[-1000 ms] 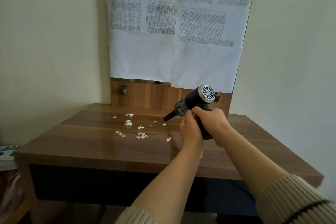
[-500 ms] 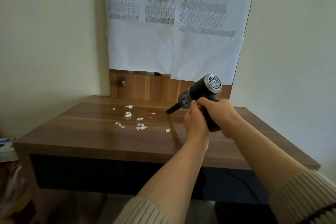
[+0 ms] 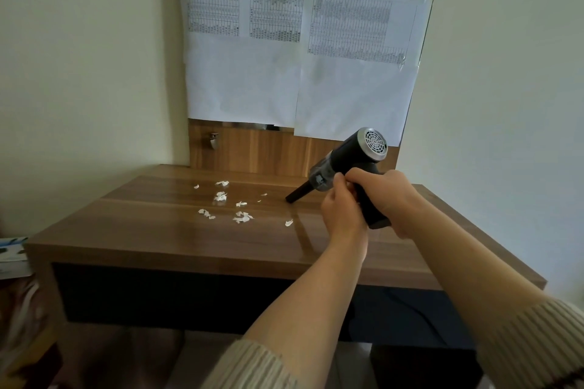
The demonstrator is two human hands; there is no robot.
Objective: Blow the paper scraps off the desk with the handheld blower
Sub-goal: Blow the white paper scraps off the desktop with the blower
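A black handheld blower (image 3: 347, 161) with a silver rear grille is held above the right half of the wooden desk (image 3: 158, 230). My right hand (image 3: 388, 196) grips its handle. My left hand (image 3: 343, 208) is closed against the front of the handle, fingers touching the body. The narrow black nozzle points down and left, its tip just above the desk. Several white paper scraps (image 3: 241, 216) lie scattered on the desk left of the nozzle, one small scrap (image 3: 288, 223) nearest my hands.
Printed paper sheets (image 3: 300, 41) hang on the wall above a wooden back panel (image 3: 252, 148) with a small metal fitting (image 3: 214, 139). Walls close the desk in on the left and right. Some papers (image 3: 12, 256) lie beyond the desk's left edge.
The blower and both hands have shifted slightly right and up in view as my head moved. The scraps lie in the same pattern.
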